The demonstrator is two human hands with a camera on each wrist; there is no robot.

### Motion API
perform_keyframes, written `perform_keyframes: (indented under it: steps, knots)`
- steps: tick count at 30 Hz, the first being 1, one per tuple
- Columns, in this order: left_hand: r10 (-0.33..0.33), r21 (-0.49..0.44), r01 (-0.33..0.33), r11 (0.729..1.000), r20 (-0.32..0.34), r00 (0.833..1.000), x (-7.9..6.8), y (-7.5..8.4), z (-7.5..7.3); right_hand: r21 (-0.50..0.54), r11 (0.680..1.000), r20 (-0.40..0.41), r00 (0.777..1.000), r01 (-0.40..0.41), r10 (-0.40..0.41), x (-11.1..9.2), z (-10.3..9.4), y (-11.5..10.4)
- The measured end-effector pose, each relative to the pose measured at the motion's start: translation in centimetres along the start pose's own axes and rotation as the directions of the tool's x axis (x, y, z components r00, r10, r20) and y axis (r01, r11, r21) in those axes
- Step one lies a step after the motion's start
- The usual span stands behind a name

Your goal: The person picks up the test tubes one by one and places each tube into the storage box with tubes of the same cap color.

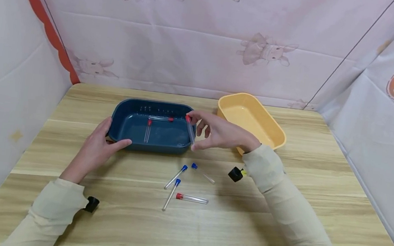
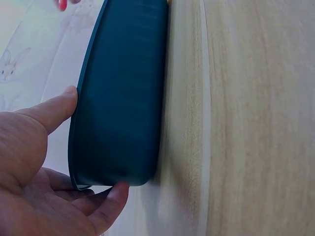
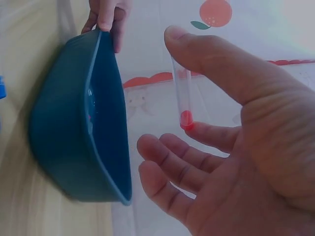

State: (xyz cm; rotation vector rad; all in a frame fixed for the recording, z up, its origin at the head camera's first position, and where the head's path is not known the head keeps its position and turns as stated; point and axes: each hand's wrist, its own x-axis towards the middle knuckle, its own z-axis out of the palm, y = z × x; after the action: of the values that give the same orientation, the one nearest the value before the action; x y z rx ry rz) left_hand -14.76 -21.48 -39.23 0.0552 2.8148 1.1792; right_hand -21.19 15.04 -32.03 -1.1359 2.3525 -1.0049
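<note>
My right hand (image 1: 219, 132) pinches a clear test tube with a red cap (image 1: 190, 129) above the right end of the dark blue bin (image 1: 149, 148). In the right wrist view the thumb is on the tube's bottom end and the index finger on its red cap. My left hand (image 1: 96, 147) grips the bin's near left corner, thumb at the front rim and fingers round the left side. Inside the bin lie two red-capped test tubes, one lengthwise (image 1: 160, 118) and one crosswise (image 1: 148, 131).
In front of the bin lie several blue-capped test tubes (image 1: 176, 177) and one red-capped test tube (image 1: 192, 198). A yellow bin (image 1: 272, 137) stands at the back right, partly behind the right wrist. Patterned cloth walls (image 1: 196, 65) border the wooden table (image 1: 132, 230) at the back and sides.
</note>
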Motion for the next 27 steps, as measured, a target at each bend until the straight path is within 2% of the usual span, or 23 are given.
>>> perform_keyframes:
  steps: [7,17,27]
  knots:
    - [-0.002,-0.001,0.002,1.0,0.003,1.0,0.0,0.1,0.0,-0.019,1.0,-0.01,1.0,-0.003,0.003,1.6,-0.5,-0.6]
    - [-0.02,0.008,0.02,1.0,0.003,1.0,0.1,0.3,0.1,0.061,0.998,-0.06,0.998,0.007,-0.004,3.6,-0.9,-0.4]
    - [-0.035,0.008,0.035,0.999,0.002,0.999,0.2,0.2,0.2,0.07,0.997,-0.097,0.995,-0.027,0.034,5.8,-0.1,0.6]
